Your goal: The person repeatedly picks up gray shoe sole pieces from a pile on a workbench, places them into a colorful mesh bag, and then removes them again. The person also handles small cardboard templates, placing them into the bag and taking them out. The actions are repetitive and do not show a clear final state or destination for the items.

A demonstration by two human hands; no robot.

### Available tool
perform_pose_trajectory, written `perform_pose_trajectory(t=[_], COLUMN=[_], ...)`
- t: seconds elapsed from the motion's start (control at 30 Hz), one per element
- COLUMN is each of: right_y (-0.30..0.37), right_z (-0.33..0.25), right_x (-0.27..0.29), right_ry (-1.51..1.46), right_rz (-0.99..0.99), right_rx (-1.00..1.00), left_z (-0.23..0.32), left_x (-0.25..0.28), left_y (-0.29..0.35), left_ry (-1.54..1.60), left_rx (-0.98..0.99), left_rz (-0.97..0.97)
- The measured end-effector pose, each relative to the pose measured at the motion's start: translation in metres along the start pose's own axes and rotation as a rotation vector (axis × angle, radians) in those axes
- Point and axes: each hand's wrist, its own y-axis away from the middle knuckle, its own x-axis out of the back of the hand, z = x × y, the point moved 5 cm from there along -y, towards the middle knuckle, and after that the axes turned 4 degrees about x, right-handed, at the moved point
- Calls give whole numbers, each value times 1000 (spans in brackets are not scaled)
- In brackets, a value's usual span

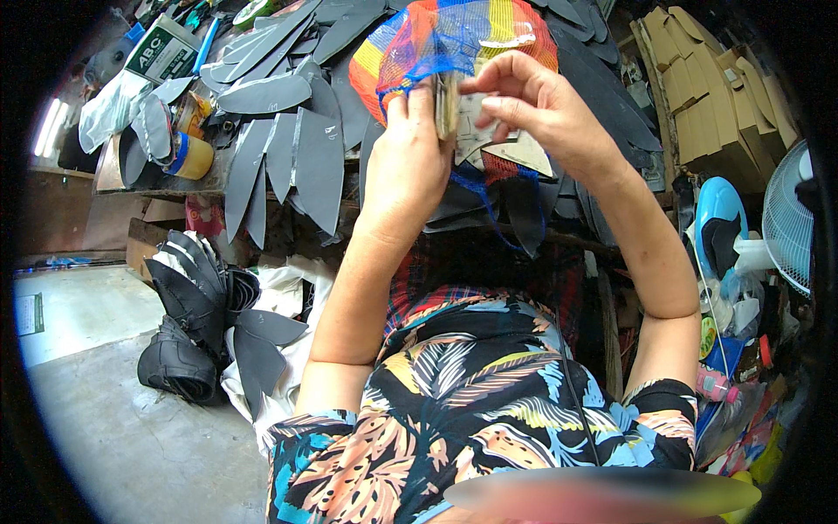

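Upright in my left hand [408, 170] is a thin stack of pale flat pieces [448, 109], gripped along its left side. My right hand [548, 112] hovers just right of the stack, its fingers bent and apart; the index fingertip comes close to the stack's edge, and I cannot tell whether it touches. Behind both hands lies a red, yellow and blue mesh bag [393, 54]. More pale flat pieces with dark marks [522, 154] show beneath my right hand, by the bag's netting. A blue edge of the net hangs down in front.
Dark grey sole-shaped sheets [316, 162] cover the bench and overhang its front. A jar with yellowish contents [194, 157] stands at the left. Rolled black pieces [182, 362] sit low on the left. Brown cardboard pieces [698, 109] and a fan [790, 218] are at the right.
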Motion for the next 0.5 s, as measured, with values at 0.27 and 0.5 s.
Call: perform_pose_trajectory(t=[0.27, 0.5], right_y=[11, 23], right_z=[14, 9], right_x=[9, -7], right_ry=[1273, 1472], right_rz=[-32, -99], right_rx=[137, 358], left_z=[-16, -17], left_x=[10, 18], left_y=[-5, -8], left_ry=[232, 308], left_rx=[44, 104], left_rz=[33, 27])
